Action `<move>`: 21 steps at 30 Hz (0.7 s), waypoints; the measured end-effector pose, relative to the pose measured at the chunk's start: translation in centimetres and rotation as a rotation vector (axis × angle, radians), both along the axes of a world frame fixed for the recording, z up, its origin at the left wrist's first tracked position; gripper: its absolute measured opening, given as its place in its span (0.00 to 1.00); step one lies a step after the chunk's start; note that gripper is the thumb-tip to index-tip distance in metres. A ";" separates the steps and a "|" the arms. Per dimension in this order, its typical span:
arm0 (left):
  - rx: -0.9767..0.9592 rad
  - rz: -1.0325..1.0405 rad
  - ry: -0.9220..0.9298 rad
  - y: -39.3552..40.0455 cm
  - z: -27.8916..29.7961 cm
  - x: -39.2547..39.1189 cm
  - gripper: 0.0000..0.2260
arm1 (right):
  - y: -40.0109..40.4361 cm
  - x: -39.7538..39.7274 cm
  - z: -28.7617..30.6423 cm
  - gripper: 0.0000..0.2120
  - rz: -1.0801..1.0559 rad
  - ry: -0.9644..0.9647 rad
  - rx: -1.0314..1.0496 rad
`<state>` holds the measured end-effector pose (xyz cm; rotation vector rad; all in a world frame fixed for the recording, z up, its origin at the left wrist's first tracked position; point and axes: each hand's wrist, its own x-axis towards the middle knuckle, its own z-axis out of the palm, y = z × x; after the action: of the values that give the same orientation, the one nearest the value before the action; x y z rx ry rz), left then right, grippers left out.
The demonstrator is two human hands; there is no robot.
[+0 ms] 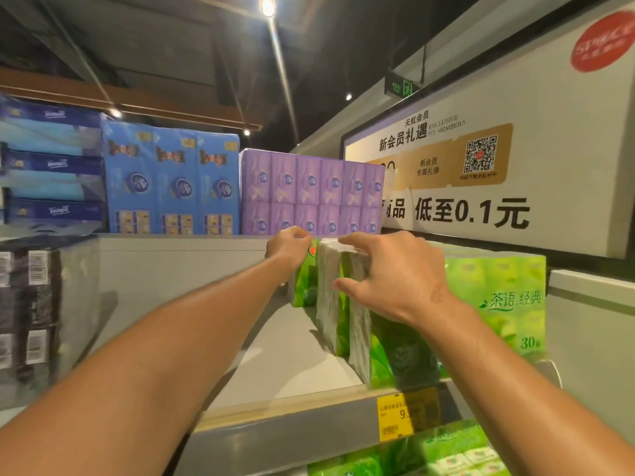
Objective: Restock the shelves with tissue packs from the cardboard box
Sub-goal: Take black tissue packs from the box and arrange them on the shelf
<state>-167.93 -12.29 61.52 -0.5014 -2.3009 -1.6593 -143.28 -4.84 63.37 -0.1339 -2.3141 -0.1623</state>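
Both arms reach up to the grey shelf (275, 341). Right hand (395, 280) lies on the top front corner of a green pack (343, 304) standing upright near the shelf's right side; fingers loosely curled over its top edge, thumb down on the side facing the camera, so it grips the pack. Left hand (290, 249) is further back, at the top of a rear green pack (304, 286) toward the shelf's back edge, fingers bunched, pinching the wrap at its top corner, tho blur makes the exact contact hard to read.

Just in front of the held pack, at the shelf's front edge, another green pack (395, 355) stands touching it. To the right, a big green pack (508, 297) w/ white lettering & "30" fills the shelf's right end. Left part of the shelf is bare grey.

Yellow price tag (395, 419) on the shelf's front lip, below the front pack. More green packs (446, 455) on the level below, bottom right.

On top of the unit: purple packs (309, 190) at the right, blue packs (171, 180) mid, dark blue boxes (51, 159) stacked at the left. Dark packs w/ barcodes (31, 304) at far left. White sign (481, 187) w/ QR code on the wall at right. Ceiling lamp (268, 6) above.
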 end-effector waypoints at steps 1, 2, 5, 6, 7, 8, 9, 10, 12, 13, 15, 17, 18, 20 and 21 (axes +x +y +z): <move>0.054 -0.069 -0.052 0.3 -0.1 -0.2 0.22 | 0.1 0.1 0.1 0.31 0.011 -0.006 0.010; 0.111 -0.118 -0.115 0.4 -0.3 0.0 0.31 | 0.1 0.1 0.1 0.31 0.025 -0.017 0.018; 0.217 -0.228 -0.165 1.4 -0.9 3.1 0.39 | 0.1 0.3 0.0 0.31 0.040 -0.027 0.050; 0.234 -0.230 -0.143 1.8 -1.0 4.1 0.37 | 0.1 0.3 0.0 0.31 0.041 -0.025 0.055; 0.254 -0.236 -0.141 2.3 -1.2 4.8 0.37 | 0.2 0.3 0.0 0.31 0.041 -0.025 0.056; 0.279 -0.259 -0.164 2.7 -1.5 5.1 0.41 | 0.2 0.2 0.0 0.31 0.041 -0.030 0.058; 0.307 -0.286 -0.180 3.1 -1.8 4.9 0.46 | 0.2 0.1 0.1 0.31 0.043 -0.033 0.064; 0.337 -0.298 -0.186 3.5 -2.1 3.8 0.50 | 0.2 0.0 0.1 0.32 0.048 -0.033 0.071; 0.361 -0.314 -0.206 4.3 -3.0 1.3 0.52 | 0.3 0.0 0.1 0.32 0.060 -0.037 0.083; 0.357 -0.326 -0.216 4.4 -3.0 1.0 0.52 | 0.3 0.1 0.1 0.31 0.063 -0.039 0.089; 0.362 -0.335 -0.216 4.0 -2.5 2.0 0.50 | 0.5 0.4 0.2 0.33 0.078 -0.059 0.092; 0.309 -0.317 -0.211 3.8 -2.5 1.4 0.49 | 0.6 0.7 0.4 0.35 0.099 -0.089 0.108; 0.273 -0.308 -0.218 3.4 -2.3 1.8 0.49 | 0.7 0.8 0.5 0.35 0.105 -0.107 0.113; 0.168 -0.275 -0.203 1.8 -1.3 3.1 0.48 | 0.9 0.9 0.8 0.32 0.102 -0.150 0.089; 0.092 -0.239 -0.178 0.6 -0.7 4.2 0.45 | 0.8 1.0 1.0 0.31 0.098 -0.170 0.071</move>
<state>-163.72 -11.67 60.84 -0.6550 -2.3501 -1.9848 -142.26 -4.02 64.35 0.0301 -2.4743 -0.2129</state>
